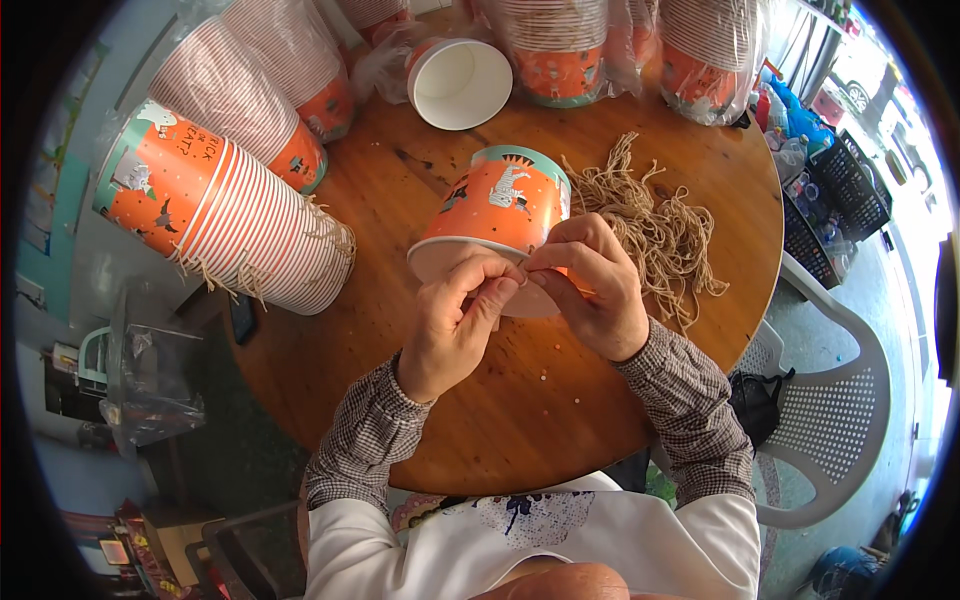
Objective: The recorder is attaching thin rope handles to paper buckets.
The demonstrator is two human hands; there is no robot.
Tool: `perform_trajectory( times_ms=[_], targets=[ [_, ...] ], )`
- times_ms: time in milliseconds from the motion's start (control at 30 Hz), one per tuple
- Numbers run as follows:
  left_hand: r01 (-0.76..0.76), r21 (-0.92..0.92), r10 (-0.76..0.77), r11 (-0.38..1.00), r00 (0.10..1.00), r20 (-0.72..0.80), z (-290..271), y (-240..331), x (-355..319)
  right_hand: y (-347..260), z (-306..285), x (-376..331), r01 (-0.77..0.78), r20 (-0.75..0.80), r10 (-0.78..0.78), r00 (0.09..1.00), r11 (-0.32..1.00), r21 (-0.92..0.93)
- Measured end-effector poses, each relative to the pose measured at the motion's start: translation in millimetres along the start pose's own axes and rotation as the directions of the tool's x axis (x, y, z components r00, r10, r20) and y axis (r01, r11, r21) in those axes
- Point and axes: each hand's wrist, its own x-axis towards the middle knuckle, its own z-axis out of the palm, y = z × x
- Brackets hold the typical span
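An orange paper bucket [497,203] with a green band and printed Halloween figures stands tilted on the table, its white rim toward me. Both hands meet in front of that rim. My left hand [455,325] is closed in a pinch, thumb against forefinger. Fingertip to fingertip with it, my right hand [592,285] also pinches, close to the bucket's right side. What lies between the fingertips is too small and covered to make out. A loose heap of brown twine [650,225] lies just right of the bucket, beyond my right hand.
At the left leans a stack of nested orange buckets [265,225] with twine ends hanging off the rims. More bagged stacks [555,55] line the far edge, beside a single bucket [460,85] showing its white inside. The round wooden table [520,420] has a grey chair [835,400] at its right.
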Motion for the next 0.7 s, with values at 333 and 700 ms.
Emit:
perform_trajectory(
  times_ms=[333,700],
  targets=[
    [0.332,-0.561,-0.346,0.758,0.934,0.085,3.1,-8.5,-1.6,-0.8,2.4,0.8,0.081,0.008,-0.082,0.997,0.996,0.036],
    [0.23,-0.298,-0.243,0.926,0.97,-0.005,2.9,4.1,1.3,11.7,0.6,-2.5,-0.218,-0.04,0.245,0.969,0.918,0.33]
  ],
)
